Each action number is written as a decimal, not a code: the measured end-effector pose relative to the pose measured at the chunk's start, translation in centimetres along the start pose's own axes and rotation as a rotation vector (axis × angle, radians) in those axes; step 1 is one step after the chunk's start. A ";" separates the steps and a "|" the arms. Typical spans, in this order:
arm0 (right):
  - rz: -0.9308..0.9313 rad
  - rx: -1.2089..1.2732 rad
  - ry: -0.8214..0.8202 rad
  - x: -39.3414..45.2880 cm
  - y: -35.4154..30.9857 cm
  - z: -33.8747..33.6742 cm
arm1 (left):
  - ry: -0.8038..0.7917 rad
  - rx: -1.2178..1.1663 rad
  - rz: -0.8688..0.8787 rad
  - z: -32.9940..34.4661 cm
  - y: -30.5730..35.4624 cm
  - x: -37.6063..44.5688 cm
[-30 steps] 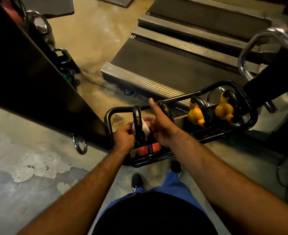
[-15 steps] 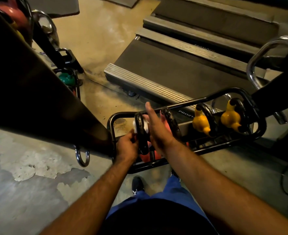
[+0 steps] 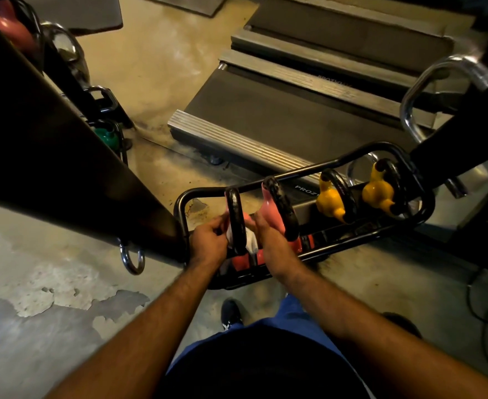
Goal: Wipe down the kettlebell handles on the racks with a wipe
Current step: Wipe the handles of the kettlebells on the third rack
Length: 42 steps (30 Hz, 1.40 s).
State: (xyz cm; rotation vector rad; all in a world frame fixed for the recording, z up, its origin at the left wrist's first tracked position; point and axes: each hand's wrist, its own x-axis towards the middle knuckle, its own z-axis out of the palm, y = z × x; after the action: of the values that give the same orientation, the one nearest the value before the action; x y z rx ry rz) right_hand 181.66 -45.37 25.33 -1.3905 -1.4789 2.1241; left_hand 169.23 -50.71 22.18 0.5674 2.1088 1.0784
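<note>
White wipe (image 3: 252, 240) wrapped at lower part of black kettlebell handle (image 3: 235, 217) in floor rack (image 3: 317, 166) | left hand (image 3: 208, 243) pinches wipe from left; right hand (image 3: 268, 237) grips it from right | two yellow kettlebells (image 3: 330, 203) further right in rack

A white crumpled wipe (image 3: 250, 240) wraps the black iron handle (image 3: 235, 217) of a coral-red kettlebell (image 3: 242, 262) in the black tubular rack (image 3: 323, 249), beside two glossy yellow kettlebells (image 3: 329, 203), above mottled grey-and-tan concrete floor (image 3: 44, 283).
</note>
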 end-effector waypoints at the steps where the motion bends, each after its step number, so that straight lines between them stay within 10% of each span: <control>1: 0.010 0.104 0.024 0.0 -0.6 0.1 | 0.013 0.015 -0.018 0.0 0.0 0.1; 11: 0.006 0.324 -0.160 1.5 -6.2 1.1 | 0.018 0.056 -0.069 0.1 0.1 0.3; 29: -0.352 -0.535 0.051 -1.2 2.6 -0.8 | -0.050 -0.041 -0.001 0.0 0.4 -0.6; 42: -0.310 0.128 0.297 -3.7 0.1 -0.1 | 0.031 0.158 -0.013 -0.2 1.1 -1.5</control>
State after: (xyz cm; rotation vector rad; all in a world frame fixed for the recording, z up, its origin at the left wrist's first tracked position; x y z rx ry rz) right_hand 183.81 -47.64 27.41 -1.2696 -1.3182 1.7086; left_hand 170.18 -51.10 23.76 0.6148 2.2348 0.9242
